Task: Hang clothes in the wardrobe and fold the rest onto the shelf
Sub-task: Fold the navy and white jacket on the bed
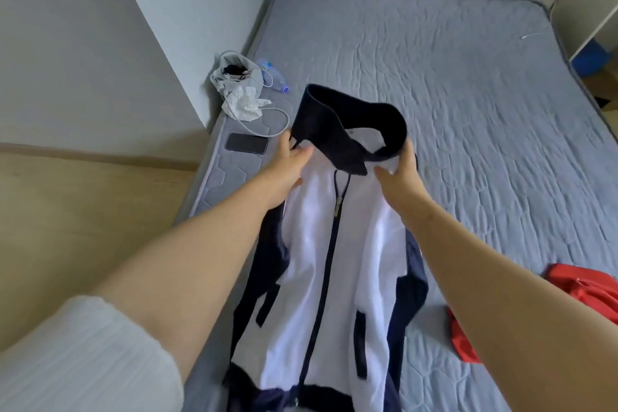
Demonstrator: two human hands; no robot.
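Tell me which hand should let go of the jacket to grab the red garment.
The right hand, probably. The red garment lies on the bed beside the right forearm; the left hand grips the jacket on the phone side. Both hold the jacket, so the left could carry it alone.

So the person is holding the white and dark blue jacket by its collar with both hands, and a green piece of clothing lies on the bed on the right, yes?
Not green: the head view shows the piece of clothing on the bed is red. The rest holds: the left hand and right hand grip the jacket at its collar.
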